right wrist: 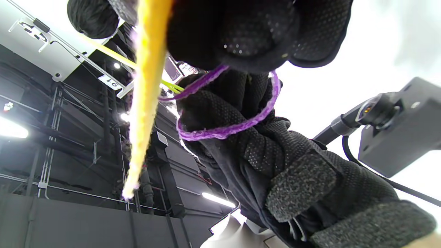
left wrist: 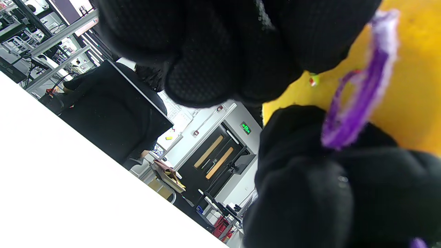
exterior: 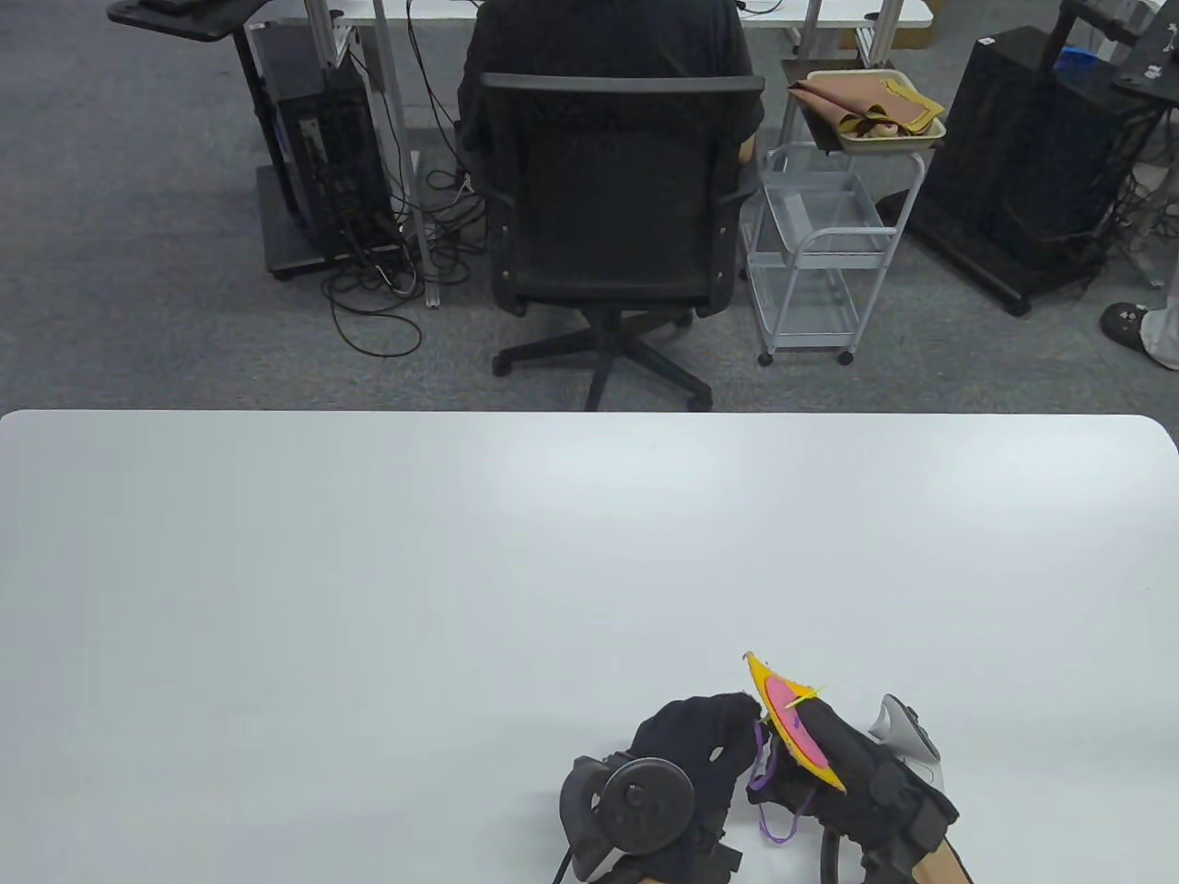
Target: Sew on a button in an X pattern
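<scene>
1. Nearest, at the table's (exterior: 368, 571) front edge: left hand (exterior: 686, 764), tracker on its back, fingers curled up against the underside of the yellow felt disc (exterior: 824, 772); whether they pinch felt or thread, cannot tell.
2. Just right of it, right hand (exterior: 852, 769) grips the yellow felt disc, tilted on edge above the table, pink button (exterior: 798, 723) on the upper face.
3. Purple thread (exterior: 774, 810) hangs in loops between both hands.
4. Yellow needle (exterior: 803, 698) sticks out by the button.
5. Farther: black office chair (exterior: 612, 221) with a seated person, white trolley (exterior: 820, 249) beside.
</scene>
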Demonstrator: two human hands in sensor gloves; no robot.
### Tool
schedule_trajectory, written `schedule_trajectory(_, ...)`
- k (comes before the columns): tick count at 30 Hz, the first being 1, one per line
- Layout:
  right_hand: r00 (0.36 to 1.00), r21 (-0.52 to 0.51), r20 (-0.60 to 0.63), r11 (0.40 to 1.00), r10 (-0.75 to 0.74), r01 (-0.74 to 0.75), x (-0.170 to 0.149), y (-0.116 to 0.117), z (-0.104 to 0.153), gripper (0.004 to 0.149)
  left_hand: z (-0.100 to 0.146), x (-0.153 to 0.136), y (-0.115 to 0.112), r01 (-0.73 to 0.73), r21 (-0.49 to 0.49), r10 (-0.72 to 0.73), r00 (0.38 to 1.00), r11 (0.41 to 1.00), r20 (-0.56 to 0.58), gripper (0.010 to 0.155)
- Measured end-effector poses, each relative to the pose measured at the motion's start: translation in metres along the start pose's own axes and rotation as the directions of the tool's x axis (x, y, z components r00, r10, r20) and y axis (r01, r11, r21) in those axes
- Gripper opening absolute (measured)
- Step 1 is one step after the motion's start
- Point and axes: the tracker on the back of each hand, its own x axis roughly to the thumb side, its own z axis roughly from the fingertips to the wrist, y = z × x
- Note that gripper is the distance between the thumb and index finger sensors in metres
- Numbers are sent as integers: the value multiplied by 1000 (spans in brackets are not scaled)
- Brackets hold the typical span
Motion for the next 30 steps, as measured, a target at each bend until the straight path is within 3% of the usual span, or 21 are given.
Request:
schedule_trajectory(14, 997, -46, -28, 996, 69, -70, -4, -1, -2, 43, -1, -3, -1, -49, -9, 49, 999, 999, -12, 36)
schedule_trajectory(20, 997, -54, -30, 996, 69, -71, -3, -1, -1, 43, -2, -8, -4, -156, -42, 154, 987, 987, -44, 36)
schedule_trajectory(25, 997, -54, -26, 996, 75, -76, -3, -1, -1, 43, -3, -15, -7, -296, -80, 288, 953, 952, -93, 37)
schedule_trajectory(30, 996, -55, -21, 995, 83, -84, -2, -2, -1, 43, -4, -25, -13, -496, -120, 473, 863, 860, -179, 38)
